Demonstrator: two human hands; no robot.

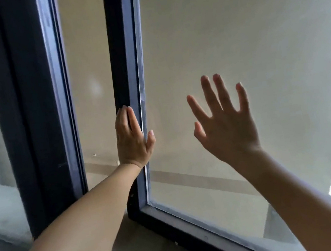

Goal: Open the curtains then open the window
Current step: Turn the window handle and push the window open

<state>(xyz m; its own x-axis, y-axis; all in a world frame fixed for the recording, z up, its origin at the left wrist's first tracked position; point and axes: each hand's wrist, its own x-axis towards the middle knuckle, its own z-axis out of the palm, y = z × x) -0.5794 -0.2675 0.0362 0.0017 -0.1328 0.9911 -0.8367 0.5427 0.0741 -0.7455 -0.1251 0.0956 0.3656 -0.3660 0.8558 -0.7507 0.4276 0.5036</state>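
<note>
Beige wall outside filled pretty much everything past the glass, so not much of a view. My left hand (132,137) was laid flat along the dark upright edge of the sliding window sash (124,67), fingers (126,118) straight and pressed on the frame, thumb hooked round the glass side. Not a real grab, more a push. My right hand (224,121) was spread wide, palm toward the glass pane (244,38), gripping nothing; I couldn't tell if it actually touched.

Sash was already slid partway, with a gap between it and the fixed frame (34,102) on the left. My guess: metal frame, stiff and fairly heavy, gliding on its track, so the frame edge was the place to push. Glass would be slick for a palm and the one breakable part, so I'd go easy there.

No handle or latch anywhere visible. Curtains weren't in shot at all. Top of the window was cut off, and the bottom track (176,231) sat mostly behind my arms.
</note>
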